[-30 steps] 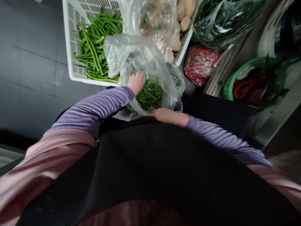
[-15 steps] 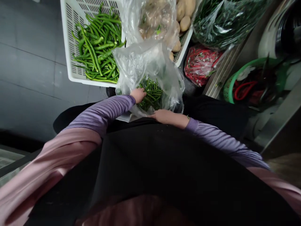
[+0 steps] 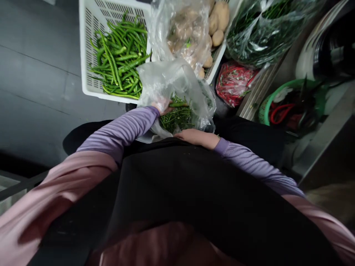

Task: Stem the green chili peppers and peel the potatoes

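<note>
A clear plastic bag [image 3: 170, 72] stands open close in front of my body, with a heap of thin green stems [image 3: 177, 120] inside. Reaching into it, my left hand [image 3: 164, 106] is closed around one end of a green chili pepper [image 3: 179, 105], which lies across the top of the stems. A fold of the plastic partly covers that hand. At the bag's near rim, my right hand [image 3: 198, 137] has its fingers closed on the plastic; its fingertips are partly hidden.
Beyond the bag, a white slotted basket [image 3: 108, 95] holds green chilies [image 3: 119, 62]. Beside it are potatoes [image 3: 219, 22] and another plastic bag [image 3: 185, 27]. Bagged greens [image 3: 255, 40], bagged red chilies [image 3: 234, 83] and a green basin [image 3: 267, 111] stand to the right.
My left hand has moved slightly deeper under the plastic, and a green chili pepper now shows at its fingers. The bag's upper edge has folded differently. My right hand stays at the rim.
</note>
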Demonstrator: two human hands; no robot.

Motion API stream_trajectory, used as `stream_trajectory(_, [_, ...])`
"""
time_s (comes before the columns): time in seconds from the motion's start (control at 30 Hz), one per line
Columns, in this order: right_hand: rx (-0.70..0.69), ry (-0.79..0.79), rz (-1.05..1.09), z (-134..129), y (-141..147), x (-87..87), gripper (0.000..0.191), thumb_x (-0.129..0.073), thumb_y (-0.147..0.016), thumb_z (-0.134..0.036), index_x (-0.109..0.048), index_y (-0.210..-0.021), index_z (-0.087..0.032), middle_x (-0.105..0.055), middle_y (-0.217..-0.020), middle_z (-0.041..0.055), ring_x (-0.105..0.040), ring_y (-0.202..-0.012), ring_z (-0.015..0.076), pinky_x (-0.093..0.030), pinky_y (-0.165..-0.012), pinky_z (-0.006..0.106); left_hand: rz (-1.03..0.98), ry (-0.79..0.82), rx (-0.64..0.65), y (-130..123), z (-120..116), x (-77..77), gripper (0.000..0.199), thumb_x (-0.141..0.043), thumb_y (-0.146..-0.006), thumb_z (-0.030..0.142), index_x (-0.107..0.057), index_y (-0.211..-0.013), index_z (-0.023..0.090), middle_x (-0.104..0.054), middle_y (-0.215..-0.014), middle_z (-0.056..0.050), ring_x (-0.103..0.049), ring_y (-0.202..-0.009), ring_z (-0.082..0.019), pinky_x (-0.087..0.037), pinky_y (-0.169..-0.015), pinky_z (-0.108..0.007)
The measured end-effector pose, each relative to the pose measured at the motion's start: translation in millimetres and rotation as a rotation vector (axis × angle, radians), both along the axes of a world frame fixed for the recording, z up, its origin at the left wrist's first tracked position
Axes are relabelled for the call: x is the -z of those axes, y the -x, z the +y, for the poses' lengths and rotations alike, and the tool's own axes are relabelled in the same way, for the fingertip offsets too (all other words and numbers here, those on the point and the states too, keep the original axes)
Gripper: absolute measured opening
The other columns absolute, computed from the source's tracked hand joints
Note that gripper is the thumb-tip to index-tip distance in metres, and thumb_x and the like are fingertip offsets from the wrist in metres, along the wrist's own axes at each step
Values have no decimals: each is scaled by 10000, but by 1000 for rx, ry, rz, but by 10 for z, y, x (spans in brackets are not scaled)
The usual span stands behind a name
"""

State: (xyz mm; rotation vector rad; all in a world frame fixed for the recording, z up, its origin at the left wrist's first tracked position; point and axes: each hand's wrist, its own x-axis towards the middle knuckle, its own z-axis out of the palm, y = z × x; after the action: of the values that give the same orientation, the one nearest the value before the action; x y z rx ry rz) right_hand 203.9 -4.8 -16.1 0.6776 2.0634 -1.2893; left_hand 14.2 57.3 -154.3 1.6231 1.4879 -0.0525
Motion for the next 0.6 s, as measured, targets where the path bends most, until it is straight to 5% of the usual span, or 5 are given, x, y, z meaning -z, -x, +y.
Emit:
stream_trajectory(0.13, [94, -125, 1, 15, 35, 128, 410, -472, -1060, -359, -675, -1332, -129, -716, -1249, 185, -696, -1119, 249, -489, -928, 287, -274, 136, -315, 142, 39, -489, 114, -714, -883, 258, -713, -898, 145, -584, -656, -2, -581, -643, -143, -447, -681, -263])
stream_trajectory(0.27, [419, -123, 80, 20, 93, 234, 364, -564, -1008, -260, -668, -1321, -108, -697, -1304, 165, -663, -1163, 220, -466, -1007, 295, -686, 280, -625, 61, -79, -883, 144, -674, -938, 258, -690, -917, 116, -610, -629, -12, -563, -553, -102, -422, -603, -224])
stream_trajectory(0.47, [856, -18, 73, -50, 180, 443, 278, -612, -932, -238, -711, -1150, -98, -737, -962, 65, -628, -790, 144, -490, -811, 276, -762, 498, -853, -205, -310, -989, 174, -643, -974, 277, -666, -915, 115, -663, -625, -43, -611, -528, -122, -461, -579, -224])
stream_trajectory(0.6, [868, -196, 23, -62, 184, 560, 195, -632, -910, -301, -709, -929, -123, -664, -791, 23, -537, -691, 144, -435, -702, 266, -802, 473, -918, -341, -402, -989, 191, -605, -999, 299, -664, -945, 126, -681, -678, -34, -621, -572, -105, -444, -557, -195])
